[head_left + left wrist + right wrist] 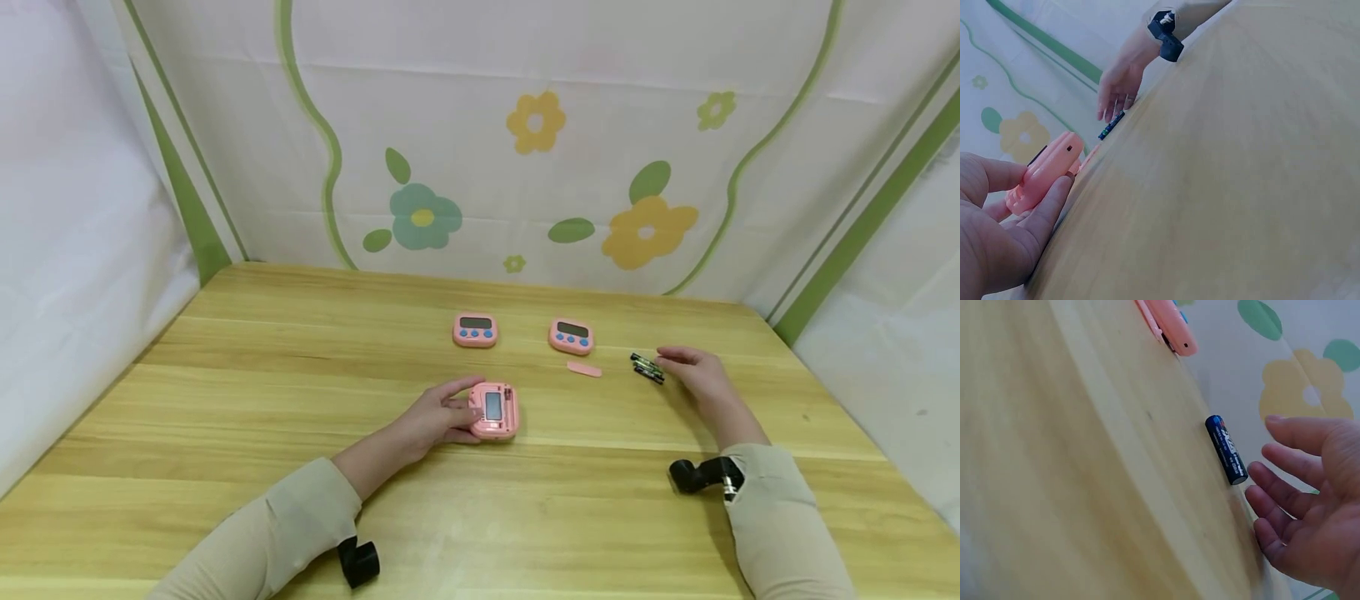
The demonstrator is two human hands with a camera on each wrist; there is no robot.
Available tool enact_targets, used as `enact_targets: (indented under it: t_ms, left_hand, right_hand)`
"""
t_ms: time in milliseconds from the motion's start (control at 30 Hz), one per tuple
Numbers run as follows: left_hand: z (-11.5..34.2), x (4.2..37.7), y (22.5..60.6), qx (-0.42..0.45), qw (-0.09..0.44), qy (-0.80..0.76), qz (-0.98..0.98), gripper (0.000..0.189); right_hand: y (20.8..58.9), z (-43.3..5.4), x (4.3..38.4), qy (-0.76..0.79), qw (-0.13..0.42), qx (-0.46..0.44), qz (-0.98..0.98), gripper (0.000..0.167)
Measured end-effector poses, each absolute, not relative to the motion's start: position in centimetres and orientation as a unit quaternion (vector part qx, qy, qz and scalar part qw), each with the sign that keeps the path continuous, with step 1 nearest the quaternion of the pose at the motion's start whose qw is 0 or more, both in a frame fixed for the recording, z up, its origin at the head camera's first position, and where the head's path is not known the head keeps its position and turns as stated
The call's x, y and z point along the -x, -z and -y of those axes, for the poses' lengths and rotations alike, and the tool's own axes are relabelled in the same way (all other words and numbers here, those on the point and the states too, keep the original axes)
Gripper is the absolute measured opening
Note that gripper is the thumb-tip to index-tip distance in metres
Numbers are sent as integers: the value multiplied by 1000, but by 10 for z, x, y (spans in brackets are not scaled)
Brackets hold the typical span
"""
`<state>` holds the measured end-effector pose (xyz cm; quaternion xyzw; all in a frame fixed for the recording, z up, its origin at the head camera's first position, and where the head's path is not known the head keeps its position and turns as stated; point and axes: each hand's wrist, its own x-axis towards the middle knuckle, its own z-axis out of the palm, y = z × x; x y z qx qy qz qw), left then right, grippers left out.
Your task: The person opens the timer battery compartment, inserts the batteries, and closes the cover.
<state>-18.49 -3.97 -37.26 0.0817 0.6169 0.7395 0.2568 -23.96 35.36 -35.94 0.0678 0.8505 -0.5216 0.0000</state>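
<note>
My left hand (438,419) pinches a pink digital timer (506,422) by its left side, thumb on top and fingers around the edge. The timer's back faces up, showing a grey rectangle and an uncovered battery slot on the right. In the left wrist view the same timer (1054,172) appears edge-on, tilted between thumb and fingers. On the right, black-and-green batteries (647,368) lie side by side on the table. My right hand (697,379) hovers beside them, fingers loosely bent; the right wrist view shows a dark blue battery (1226,450) just off its fingertips.
Two more pink timers with blue buttons, one at left (475,331) and one at right (572,336), lie face up farther back. A small pink battery cover (584,369) rests in front of the right one. A flowered curtain (480,167) borders the wooden table (300,333).
</note>
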Motion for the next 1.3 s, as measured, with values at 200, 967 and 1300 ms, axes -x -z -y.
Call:
enact_targets:
  t_ms: [200,967,1300]
  left_hand:
    - [40,185,372,-84,259,-738,-617,53]
    - [40,184,371,-90,261,-737,-617,53]
    - [39,186,373,-79,260,-739,-616,52]
  right_hand:
    - [373,-359,243,487,-13,-47,-872,54]
    - [385,-351,243,425,-68,-25,-902,41]
    - [382,-348,242,432,-38,-29,-901,45]
